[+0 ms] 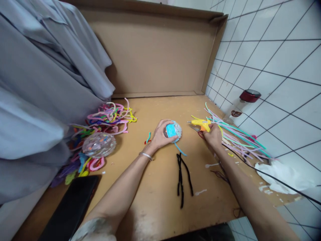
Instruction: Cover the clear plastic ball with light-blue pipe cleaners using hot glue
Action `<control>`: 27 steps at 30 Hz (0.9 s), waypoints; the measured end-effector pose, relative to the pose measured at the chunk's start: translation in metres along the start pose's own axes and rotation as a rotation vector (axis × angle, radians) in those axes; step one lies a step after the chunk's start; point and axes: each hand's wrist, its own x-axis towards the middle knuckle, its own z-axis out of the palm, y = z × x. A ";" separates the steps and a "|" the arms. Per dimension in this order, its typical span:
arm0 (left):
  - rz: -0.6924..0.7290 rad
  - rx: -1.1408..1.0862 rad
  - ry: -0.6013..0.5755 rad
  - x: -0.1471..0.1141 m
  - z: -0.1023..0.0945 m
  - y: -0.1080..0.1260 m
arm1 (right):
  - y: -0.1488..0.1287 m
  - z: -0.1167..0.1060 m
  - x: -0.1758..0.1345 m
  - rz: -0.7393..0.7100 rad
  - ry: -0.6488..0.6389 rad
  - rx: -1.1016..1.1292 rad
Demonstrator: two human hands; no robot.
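Note:
My left hand (159, 135) is closed around a clear, speckled round ball, with light blue pipe cleaner (171, 130) laid in rows across its side. A loose blue end (180, 149) trails from it onto the table. To the right, my right hand (214, 136) grips a yellow glue gun (200, 125), its nozzle pointing left towards the ball but apart from it. Beneath the gun lies what looks like scissors (200, 133) with reddish handles, partly hidden. Several black pipe cleaner pieces (181, 180) lie nearer me. Short teal and red bits (148, 138) rest left of the ball.
Pastel pipe cleaners (238, 137), a red-lidded jar (237, 107) and white tissue (283, 175) line the tiled right wall. Leftward are a colourful pile (110, 115), another clear ball (99, 145) and a black phone (71, 206). A cardboard panel (155, 53) stands behind; a black cord (273, 179) runs right.

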 end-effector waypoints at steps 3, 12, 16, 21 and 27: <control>-0.027 0.017 -0.017 0.001 -0.001 0.001 | 0.007 0.004 0.001 0.003 -0.009 -0.008; -0.030 0.058 -0.066 0.002 -0.004 0.001 | 0.015 0.014 0.005 -0.065 0.014 0.011; -0.024 0.061 -0.072 0.002 -0.003 0.000 | 0.011 0.018 0.003 -0.069 -0.019 -0.016; -0.020 0.056 -0.067 0.001 -0.002 0.000 | 0.002 0.021 -0.013 -0.106 -0.034 -0.087; -0.019 0.054 -0.073 0.002 -0.002 0.000 | -0.004 0.017 -0.029 -0.056 -0.030 -0.077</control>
